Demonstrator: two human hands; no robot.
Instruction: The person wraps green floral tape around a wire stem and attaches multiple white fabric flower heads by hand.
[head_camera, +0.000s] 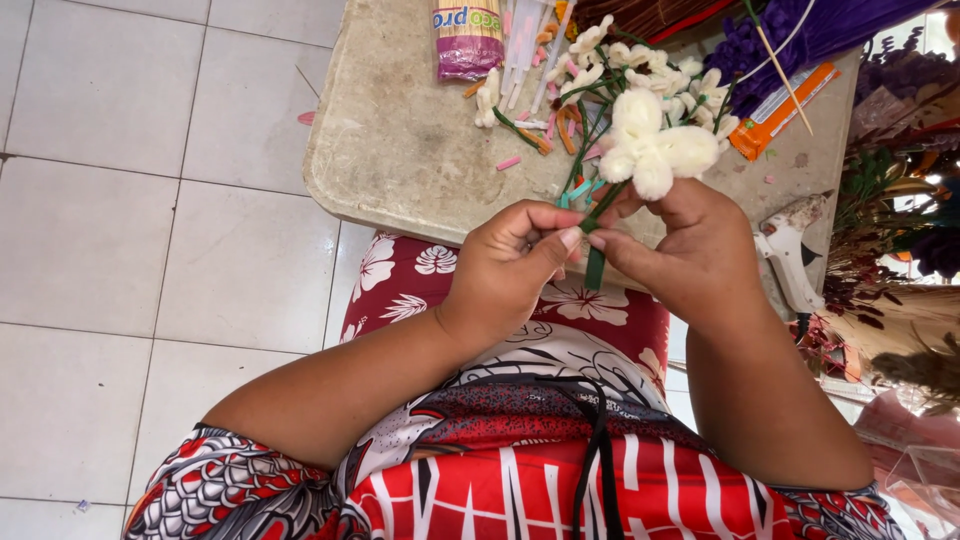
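Both hands pinch the green stem (596, 262) of a cream flower (652, 150) at the bench (400, 140) edge: left hand (510, 265) and right hand (690, 250). Beyond the flower lie an orange flat packet (778, 108) and a purple-ended stick pack (468, 38).

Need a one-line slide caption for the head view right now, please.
Both hands, left hand and right hand, pinch the green stem of a white fuzzy flower over a cluttered table.

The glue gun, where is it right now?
In the head view the glue gun lies at the table's right edge, just right of the right hand, beside the dried plants.
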